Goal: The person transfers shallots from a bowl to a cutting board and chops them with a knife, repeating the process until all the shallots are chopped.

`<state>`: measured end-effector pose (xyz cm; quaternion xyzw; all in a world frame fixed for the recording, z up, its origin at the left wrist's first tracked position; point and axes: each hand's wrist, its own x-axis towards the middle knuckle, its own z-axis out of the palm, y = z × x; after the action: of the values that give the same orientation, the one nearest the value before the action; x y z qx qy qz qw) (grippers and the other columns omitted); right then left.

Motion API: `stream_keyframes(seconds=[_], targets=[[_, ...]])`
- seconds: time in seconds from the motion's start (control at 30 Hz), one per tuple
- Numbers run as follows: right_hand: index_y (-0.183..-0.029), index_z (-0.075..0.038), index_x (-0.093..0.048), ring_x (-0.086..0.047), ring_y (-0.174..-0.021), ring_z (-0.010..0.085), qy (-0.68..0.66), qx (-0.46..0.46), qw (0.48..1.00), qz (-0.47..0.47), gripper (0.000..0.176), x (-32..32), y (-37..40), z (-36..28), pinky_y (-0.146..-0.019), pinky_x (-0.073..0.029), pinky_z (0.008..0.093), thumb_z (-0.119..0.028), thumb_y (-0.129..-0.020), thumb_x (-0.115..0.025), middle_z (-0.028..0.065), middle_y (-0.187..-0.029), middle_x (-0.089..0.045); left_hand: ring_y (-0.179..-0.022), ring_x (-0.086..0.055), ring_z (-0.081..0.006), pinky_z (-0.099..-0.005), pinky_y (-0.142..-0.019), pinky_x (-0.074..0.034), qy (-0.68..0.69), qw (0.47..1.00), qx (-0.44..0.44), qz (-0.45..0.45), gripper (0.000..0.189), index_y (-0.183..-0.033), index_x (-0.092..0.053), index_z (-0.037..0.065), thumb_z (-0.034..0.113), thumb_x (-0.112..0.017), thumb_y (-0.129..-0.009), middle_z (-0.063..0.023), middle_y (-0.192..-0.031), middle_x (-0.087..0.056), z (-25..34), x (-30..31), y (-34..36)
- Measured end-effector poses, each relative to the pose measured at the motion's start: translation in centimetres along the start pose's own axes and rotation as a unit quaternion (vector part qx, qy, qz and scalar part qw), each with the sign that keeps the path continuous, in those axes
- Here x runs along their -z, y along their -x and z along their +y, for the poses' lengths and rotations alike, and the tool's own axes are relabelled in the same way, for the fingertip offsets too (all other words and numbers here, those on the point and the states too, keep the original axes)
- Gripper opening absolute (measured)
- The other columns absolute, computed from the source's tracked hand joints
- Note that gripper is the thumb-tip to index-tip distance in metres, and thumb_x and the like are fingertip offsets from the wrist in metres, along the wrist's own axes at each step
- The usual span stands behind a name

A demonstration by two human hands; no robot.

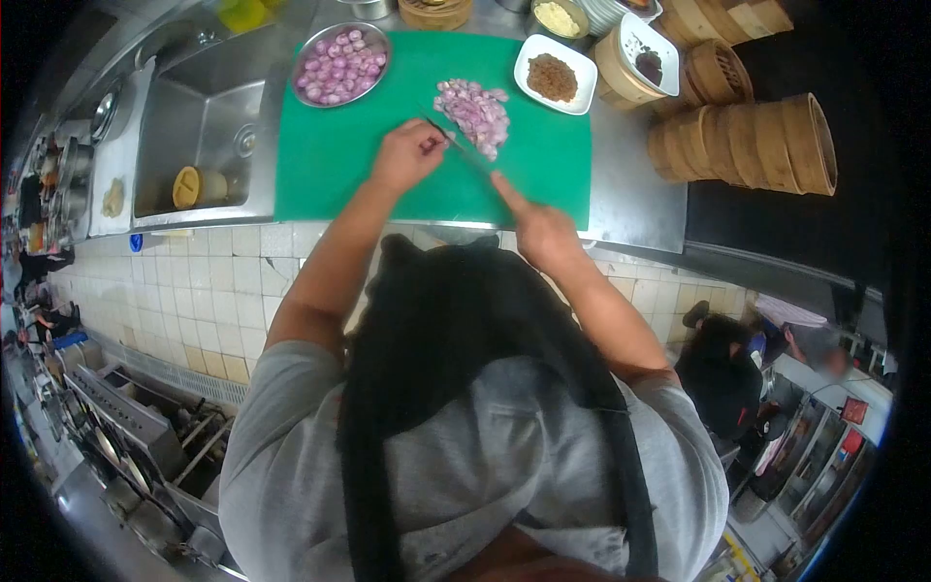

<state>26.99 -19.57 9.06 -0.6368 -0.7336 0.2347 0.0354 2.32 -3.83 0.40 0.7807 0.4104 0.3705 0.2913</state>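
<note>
My right hand (545,231) is closed around the handle of a knife (470,150), its index finger stretched along the top of the blade. The blade points up and left over a green cutting board (339,179). Just left of the blade, my left hand (407,157) has its fingers curled in a pinch on a small shallot, mostly hidden by the fingertips. Beyond the knife lies a loose pile of cut shallots (475,112). A metal bowl of peeled shallots (341,66) rests on the board's far left corner.
A white dish (580,66) of brown minced food sits at the board's far right. Bamboo steamers (747,145) are stacked to the right, near another white dish (635,39). At left is a steel sink (208,107) holding a yellow-lidded container (189,186). Another person (722,373) is behind me.
</note>
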Motion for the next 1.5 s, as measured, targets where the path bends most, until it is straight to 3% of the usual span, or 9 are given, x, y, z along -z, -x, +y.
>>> stream_keyframes(seconds=[0.13, 0.33, 0.63, 0.73, 0.93, 1.03, 1.13, 1.33, 1.5], targets=[[-0.168, -0.029, -0.038, -0.073, -0.093, 0.0459, -0.018, -0.017, 0.999, -0.025, 0.085, 0.1, -0.4, -0.3, -0.086, -0.057, 0.0564, 0.002, -0.090, -0.054, 0.0283, -0.103, -0.074, -0.073, -0.072, -0.0195, -0.0324, -0.069, -0.061, 0.004, 1.000, -0.005, 0.008, 0.010, -0.093, -0.075, 0.004, 0.007, -0.082, -0.086, -0.0087, -0.092, -0.073, 0.0, 0.1, 0.2], [-0.167, -0.030, -0.039, -0.072, -0.097, 0.0484, -0.022, 0.001, 1.000, 0.005, 0.083, -0.2, -0.2, 0.0, -0.088, -0.057, 0.0569, 0.002, -0.092, -0.053, 0.0300, -0.108, -0.074, -0.074, -0.072, -0.0193, -0.0321, -0.068, -0.061, 0.008, 1.000, 0.019, -0.002, 0.010, -0.092, -0.075, 0.004, 0.007, -0.082, -0.087, -0.0079, -0.093, -0.073, 0.2, 0.2, 0.3], [-0.169, -0.033, -0.033, -0.072, -0.098, 0.0480, -0.040, -0.028, 0.998, -0.030, 0.081, -1.0, -1.0, 1.0, -0.089, -0.056, 0.0580, -0.001, -0.097, -0.051, 0.0314, -0.110, -0.073, -0.073, -0.073, -0.0200, -0.0338, -0.069, -0.062, 0.003, 1.000, -0.003, 0.017, 0.009, -0.090, -0.075, 0.007, 0.008, -0.082, -0.085, -0.0072, -0.087, -0.071, -0.4, -0.3, 0.2], [-0.170, -0.034, -0.029, -0.067, -0.115, 0.0490, -0.056, -0.084, 0.992, -0.082, 0.072, 0.3, -1.4, 0.4, -0.104, -0.051, 0.0567, -0.010, -0.106, -0.052, 0.0313, -0.132, -0.067, -0.072, -0.072, -0.0200, -0.0345, -0.068, -0.061, 0.013, 1.000, 0.008, 0.022, 0.008, -0.090, -0.076, 0.008, 0.008, -0.082, -0.085, -0.0070, -0.087, -0.071, -0.3, -0.4, 0.3], [-0.170, -0.034, -0.028, -0.067, -0.117, 0.0489, -0.042, -0.086, 0.992, -0.084, 0.073, 1.3, -1.2, 0.2, -0.104, -0.051, 0.0564, -0.010, -0.106, -0.053, 0.0297, -0.135, -0.067, -0.069, -0.070, -0.0198, -0.0349, -0.065, -0.060, -0.001, 0.999, 0.006, 0.032, 0.008, -0.090, -0.076, 0.008, 0.009, -0.082, -0.085, -0.0067, -0.087, -0.071, -0.1, -0.7, 0.0], [-0.170, -0.030, -0.031, -0.067, -0.116, 0.0497, -0.050, -0.090, 0.991, -0.086, 0.071, 1.8, -0.9, -0.2, -0.103, -0.051, 0.0563, -0.010, -0.105, -0.054, 0.0301, -0.134, -0.067, -0.068, -0.069, -0.0195, -0.0346, -0.064, -0.060, 0.009, 0.999, 0.016, 0.039, 0.009, -0.090, -0.077, 0.009, 0.008, -0.083, -0.084, -0.0064, -0.086, -0.070, -0.1, -0.9, 0.1], [-0.166, -0.027, -0.041, -0.073, -0.091, 0.0484, -0.059, 0.002, 0.997, 0.042, 0.077, 1.1, 0.1, 0.0, -0.085, -0.056, 0.0582, -0.001, -0.095, -0.054, 0.0306, -0.099, -0.074, -0.067, -0.069, -0.0192, -0.0341, -0.063, -0.059, 0.009, 0.999, 0.007, 0.049, 0.010, -0.089, -0.076, 0.009, 0.008, -0.083, -0.083, -0.0058, -0.085, -0.070, -0.4, -1.1, 0.2], [-0.164, -0.023, -0.045, -0.072, -0.090, 0.0487, -0.020, 0.001, 1.000, 0.023, 0.081, 1.9, 0.8, -0.9, -0.083, -0.056, 0.0585, 0.004, -0.088, -0.056, 0.0319, -0.097, -0.073, -0.067, -0.069, -0.0186, -0.0329, -0.063, -0.059, -0.004, 0.998, -0.026, 0.065, 0.009, -0.088, -0.075, 0.009, 0.007, -0.083, -0.082, -0.0049, -0.086, -0.072, -0.7, -1.2, 0.2], [-0.166, -0.025, -0.041, -0.072, -0.090, 0.0491, -0.024, 0.008, 0.999, 0.027, 0.085, 0.0, 0.0, -0.4, -0.084, -0.057, 0.0583, 0.004, -0.088, -0.056, 0.0308, -0.099, -0.074, -0.068, -0.070, -0.0182, -0.0329, -0.063, -0.060, 0.003, 0.998, -0.019, 0.062, 0.009, -0.087, -0.075, 0.008, 0.006, -0.082, -0.082, -0.0054, -0.087, -0.073, -0.6, -1.2, 0.2]])
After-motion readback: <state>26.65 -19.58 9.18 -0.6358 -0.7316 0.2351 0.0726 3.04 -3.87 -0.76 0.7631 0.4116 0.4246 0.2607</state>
